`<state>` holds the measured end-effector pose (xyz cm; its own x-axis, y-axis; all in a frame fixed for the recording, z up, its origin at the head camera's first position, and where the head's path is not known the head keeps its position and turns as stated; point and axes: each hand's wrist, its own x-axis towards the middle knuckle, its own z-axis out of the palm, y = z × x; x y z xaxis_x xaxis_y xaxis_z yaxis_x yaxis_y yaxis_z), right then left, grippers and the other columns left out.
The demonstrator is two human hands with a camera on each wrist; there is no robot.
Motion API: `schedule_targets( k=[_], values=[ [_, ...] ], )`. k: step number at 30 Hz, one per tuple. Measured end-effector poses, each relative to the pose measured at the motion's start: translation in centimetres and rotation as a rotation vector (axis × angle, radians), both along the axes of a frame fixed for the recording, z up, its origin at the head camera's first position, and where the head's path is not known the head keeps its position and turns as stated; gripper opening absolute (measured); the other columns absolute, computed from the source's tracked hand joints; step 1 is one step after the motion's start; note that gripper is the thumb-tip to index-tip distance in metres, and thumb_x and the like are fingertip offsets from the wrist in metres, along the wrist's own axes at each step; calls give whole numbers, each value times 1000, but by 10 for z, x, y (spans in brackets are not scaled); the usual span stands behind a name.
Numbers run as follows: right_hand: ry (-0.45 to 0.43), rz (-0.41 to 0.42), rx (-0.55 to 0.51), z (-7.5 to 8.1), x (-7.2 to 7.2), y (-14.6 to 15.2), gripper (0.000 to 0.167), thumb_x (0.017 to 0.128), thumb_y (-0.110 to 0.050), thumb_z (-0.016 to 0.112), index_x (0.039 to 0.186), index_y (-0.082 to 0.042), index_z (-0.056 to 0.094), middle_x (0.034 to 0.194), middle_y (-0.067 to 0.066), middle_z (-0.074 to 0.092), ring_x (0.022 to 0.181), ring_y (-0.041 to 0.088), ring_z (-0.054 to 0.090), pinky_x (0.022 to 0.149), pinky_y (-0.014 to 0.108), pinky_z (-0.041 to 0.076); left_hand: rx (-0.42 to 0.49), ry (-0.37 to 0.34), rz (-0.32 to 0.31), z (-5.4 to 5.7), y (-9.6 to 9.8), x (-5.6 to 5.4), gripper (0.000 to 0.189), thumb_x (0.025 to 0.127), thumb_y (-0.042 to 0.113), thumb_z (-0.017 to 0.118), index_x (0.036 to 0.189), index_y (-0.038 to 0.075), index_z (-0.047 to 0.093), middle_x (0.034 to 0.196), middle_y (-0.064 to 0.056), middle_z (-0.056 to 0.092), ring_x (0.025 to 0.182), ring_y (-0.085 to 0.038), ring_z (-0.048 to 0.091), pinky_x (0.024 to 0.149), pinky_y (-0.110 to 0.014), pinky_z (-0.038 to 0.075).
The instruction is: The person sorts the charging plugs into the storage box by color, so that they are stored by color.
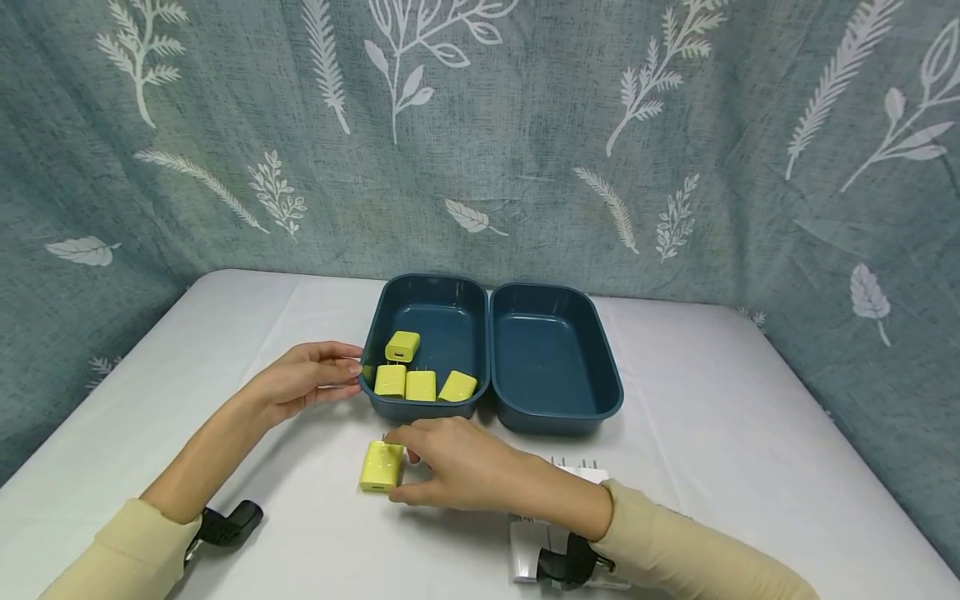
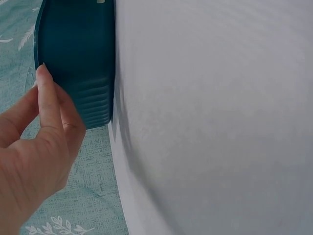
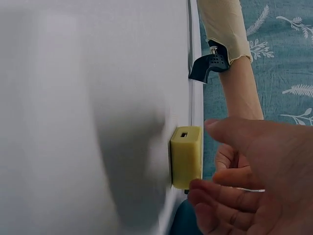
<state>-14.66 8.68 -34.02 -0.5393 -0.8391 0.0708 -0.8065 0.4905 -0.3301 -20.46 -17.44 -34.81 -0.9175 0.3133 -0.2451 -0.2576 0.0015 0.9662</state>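
A yellow charger plug (image 1: 381,466) lies on the white table in front of the left dark blue bin (image 1: 424,411). My right hand (image 1: 468,467) hovers at its right side, thumb near the end with the port and fingers near the prong end. In the right wrist view a gap shows between the thumb and the yellow charger plug (image 3: 186,159); nothing is held. My left hand (image 1: 311,382) pinches the left rim of that bin, and the left wrist view shows its fingertips (image 2: 45,78) at the edge. Several yellow charger plugs (image 1: 421,386) sit inside the bin.
A second dark blue bin (image 1: 557,423) stands right beside the first, with nothing in it. White charger plugs (image 1: 527,550) lie partly hidden under my right forearm. A leaf-patterned curtain (image 1: 525,167) hangs behind the table (image 1: 300,517).
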Motion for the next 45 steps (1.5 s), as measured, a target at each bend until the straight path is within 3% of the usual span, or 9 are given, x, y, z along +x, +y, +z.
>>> schedule_targets(
  k=[5,10,14,22,35,45],
  values=[
    [43,-22,54,0,1,-2,54,85,-44,77,127,-12,63,95,-6,63,75,2,53,59,13,45,3,1,1,1,-1,1,46,101,-1,53,141,-13,35,103,-7,59,92,-14,67,90,-31,58],
    [73,-44,127,-1,2,-7,62,84,-48,78,131,-11,61,107,-3,65,86,4,58,69,18,52,5,-3,-3,1,-2,1,48,100,0,54,142,-13,35,104,-7,59,93,-14,67,90,-31,57],
    [80,-42,151,-1,2,-13,59,85,-46,77,130,-10,61,101,-5,62,81,5,55,66,17,48,10,-2,-5,0,-2,1,48,100,0,54,142,-13,35,104,-7,59,93,-14,67,91,-30,57],
    [120,-39,134,-4,0,-15,46,88,-41,76,120,-10,65,87,-9,56,72,4,48,59,15,40,10,2,-12,-1,-2,1,47,100,0,54,142,-13,35,104,-7,58,93,-14,67,92,-31,56],
    [60,-40,90,-7,-6,-17,49,83,-37,82,120,-9,67,95,-5,63,75,4,50,63,12,42,9,-4,-5,-2,-3,0,47,100,0,54,142,-13,35,103,-7,57,92,-14,67,91,-30,57],
    [67,-49,94,-9,-7,-16,50,83,-38,81,121,-10,67,98,-3,64,77,3,51,64,13,44,11,-8,-5,-1,-2,-1,46,100,-1,53,141,-13,35,102,-7,58,92,-14,68,91,-29,57]
  ],
)
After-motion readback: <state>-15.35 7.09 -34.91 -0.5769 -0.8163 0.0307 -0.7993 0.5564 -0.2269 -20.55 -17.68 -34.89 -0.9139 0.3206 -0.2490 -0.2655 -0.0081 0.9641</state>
